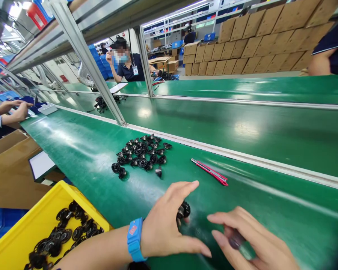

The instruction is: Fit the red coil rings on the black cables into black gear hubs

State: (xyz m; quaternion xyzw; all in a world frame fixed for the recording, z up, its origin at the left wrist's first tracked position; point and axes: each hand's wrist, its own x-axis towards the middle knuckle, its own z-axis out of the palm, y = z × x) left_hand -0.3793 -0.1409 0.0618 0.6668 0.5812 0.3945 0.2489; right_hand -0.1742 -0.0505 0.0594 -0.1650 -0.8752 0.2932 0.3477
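Note:
My left hand (163, 223), with a blue strap (135, 240) on its wrist, has a black toothed round part (185, 209) held in its curled fingers. Its index finger and thumb are stretched apart. To the right, my right hand (256, 238) has its fingers bent around a small dark rounded piece (236, 240), partly covered and blurred. Beyond my left hand, a pile of similar black parts (142, 152) with metallic hubs lies on the green bench (95, 157). A red utility knife (210, 171) rests to the right of the pile.
A yellow bin (19, 232) of black parts stands at lower left, beside a cardboard box (14, 172). A metal post (92, 67) and white rail (242, 157) border the bench. A co-worker's hands (15, 110) are at far left; another person (129, 63) sits across.

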